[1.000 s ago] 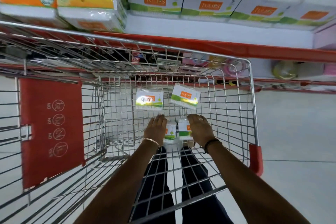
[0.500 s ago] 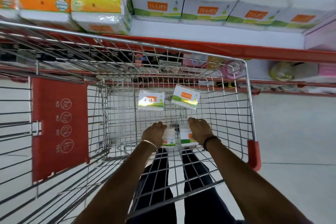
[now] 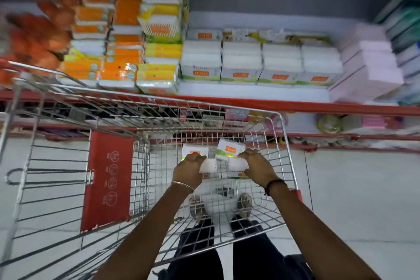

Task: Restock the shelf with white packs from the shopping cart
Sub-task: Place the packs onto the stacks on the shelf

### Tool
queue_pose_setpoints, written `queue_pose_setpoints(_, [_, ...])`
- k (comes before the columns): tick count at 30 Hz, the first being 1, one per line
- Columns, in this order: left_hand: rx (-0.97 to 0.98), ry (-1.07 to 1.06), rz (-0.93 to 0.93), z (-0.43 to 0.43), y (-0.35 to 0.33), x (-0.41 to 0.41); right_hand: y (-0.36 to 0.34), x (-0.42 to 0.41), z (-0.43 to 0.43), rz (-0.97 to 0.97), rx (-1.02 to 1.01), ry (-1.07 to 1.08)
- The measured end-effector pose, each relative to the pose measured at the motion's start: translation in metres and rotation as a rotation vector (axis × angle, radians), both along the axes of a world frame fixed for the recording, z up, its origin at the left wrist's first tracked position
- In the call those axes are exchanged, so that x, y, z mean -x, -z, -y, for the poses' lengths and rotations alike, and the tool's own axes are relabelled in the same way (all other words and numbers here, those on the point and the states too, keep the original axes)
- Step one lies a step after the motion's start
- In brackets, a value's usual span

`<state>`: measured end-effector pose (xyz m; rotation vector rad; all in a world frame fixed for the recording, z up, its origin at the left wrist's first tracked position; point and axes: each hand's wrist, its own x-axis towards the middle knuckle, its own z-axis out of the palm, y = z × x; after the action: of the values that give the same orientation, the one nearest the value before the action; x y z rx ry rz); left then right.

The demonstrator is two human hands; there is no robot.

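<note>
Both hands are inside the wire shopping cart [image 3: 284, 143], each gripping a small white pack with an orange label. My left hand [image 3: 188, 169] holds one white pack [image 3: 210, 167]; my right hand [image 3: 256, 165] holds another white pack [image 3: 236, 167]. Both packs are lifted off the cart floor. Two more white packs lie in the cart behind the hands, one at the left [image 3: 193, 151] and one at the right [image 3: 228, 149]. On the red-edged shelf [image 3: 250, 91] above the cart stand rows of the same white packs [image 3: 241, 63].
Orange and yellow packs [image 3: 127, 61] are stacked on the shelf's left, pink packs [image 3: 368, 68] on its right. A red child-seat flap [image 3: 106, 179] hangs in the cart's left part. A lower shelf [image 3: 341, 125] holds small items. My legs and feet show through the cart floor.
Both hands have closed on a pack each and lifted them off the cart floor. The view has tilted upward, so more of the shelf shows.
</note>
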<state>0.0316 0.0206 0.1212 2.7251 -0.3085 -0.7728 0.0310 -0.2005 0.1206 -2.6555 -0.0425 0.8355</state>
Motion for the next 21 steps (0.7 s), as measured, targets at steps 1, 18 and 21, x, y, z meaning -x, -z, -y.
queue_pose_setpoints(1, [0.013,-0.008,0.031,0.001,-0.01,-0.004,-0.012,-0.006,0.001,0.012,-0.01,0.008])
queue_pose_setpoints(18, [0.229,-0.021,0.551,0.015,-0.155,-0.109,-0.188,-0.114,0.016,0.417,-0.114,0.061])
queue_pose_setpoints(21, [0.244,0.002,0.607,0.016,-0.155,-0.128,-0.19,-0.133,0.009,0.482,-0.094,0.064])
